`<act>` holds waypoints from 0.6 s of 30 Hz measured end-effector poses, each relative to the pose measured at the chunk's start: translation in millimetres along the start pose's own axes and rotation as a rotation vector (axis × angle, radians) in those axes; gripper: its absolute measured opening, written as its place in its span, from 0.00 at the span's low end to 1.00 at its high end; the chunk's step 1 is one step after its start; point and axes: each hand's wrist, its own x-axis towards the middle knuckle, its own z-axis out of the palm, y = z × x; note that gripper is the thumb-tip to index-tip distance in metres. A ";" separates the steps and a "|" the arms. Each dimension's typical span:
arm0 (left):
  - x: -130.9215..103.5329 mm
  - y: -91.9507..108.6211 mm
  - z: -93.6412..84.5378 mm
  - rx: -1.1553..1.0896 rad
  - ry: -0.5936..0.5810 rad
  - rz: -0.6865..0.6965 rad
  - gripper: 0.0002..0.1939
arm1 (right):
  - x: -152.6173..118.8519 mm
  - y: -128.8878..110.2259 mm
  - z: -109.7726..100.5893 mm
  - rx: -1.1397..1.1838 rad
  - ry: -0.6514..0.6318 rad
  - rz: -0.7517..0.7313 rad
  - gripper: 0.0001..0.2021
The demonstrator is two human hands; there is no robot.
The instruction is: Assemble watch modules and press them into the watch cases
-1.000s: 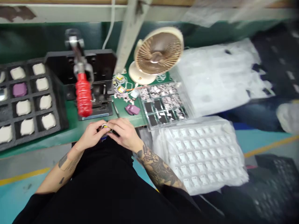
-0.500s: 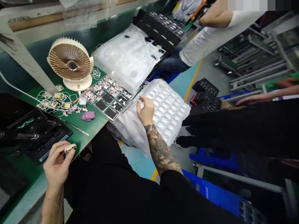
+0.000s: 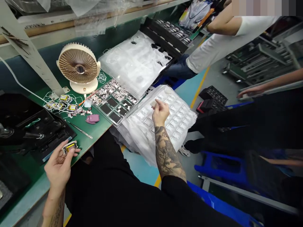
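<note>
1. The small device [image 3: 70, 147], its yellow part showing, is over the tabletop's [image 3: 101, 127] near edge, my left hand's [image 3: 58, 168] thumb and fingers closed on it.
2. My right hand [image 3: 161, 114] pinches a pale piece [image 3: 153, 103] above the white tray [image 3: 138, 132], beyond that edge.
3. Tweezers [image 3: 81, 130] and purple pieces [image 3: 92, 119] lie near the same edge.

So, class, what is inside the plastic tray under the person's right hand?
Rows of white pieces sit in the plastic tray. The right hand, pinching a pale piece, covers part of it, so whatever lies directly beneath cannot be seen.
</note>
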 end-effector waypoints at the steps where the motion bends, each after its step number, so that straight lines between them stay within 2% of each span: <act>1: 1.2 -0.5 1.0 -0.020 0.003 -0.022 0.29 | -9.3 -16.8 -3.5 0.110 0.044 -0.042 0.24; 2: 2.2 -0.8 2.0 -0.042 0.002 -0.050 0.31 | -21.7 -36.8 -6.0 0.242 0.077 -0.097 0.22; 4: 3.3 -0.4 4.0 -0.090 -0.011 -0.115 0.33 | -54.4 -82.5 -8.3 0.441 0.003 -0.225 0.18; 7: 4.6 0.0 5.3 -0.144 -0.062 -0.197 0.33 | -110.0 -148.8 -4.8 0.610 -0.352 -0.360 0.16; 10: 4.3 0.5 3.8 -0.180 -0.108 -0.227 0.32 | -159.3 -196.9 10.5 0.780 -0.686 -0.500 0.20; 13: -2.4 4.9 2.1 -0.213 -0.108 -0.220 0.31 | -193.7 -225.1 32.9 0.883 -0.861 -0.616 0.23; 18: -14.8 10.3 -4.2 -0.335 -0.087 -0.192 0.31 | -212.2 -241.0 55.9 0.929 -0.941 -0.747 0.22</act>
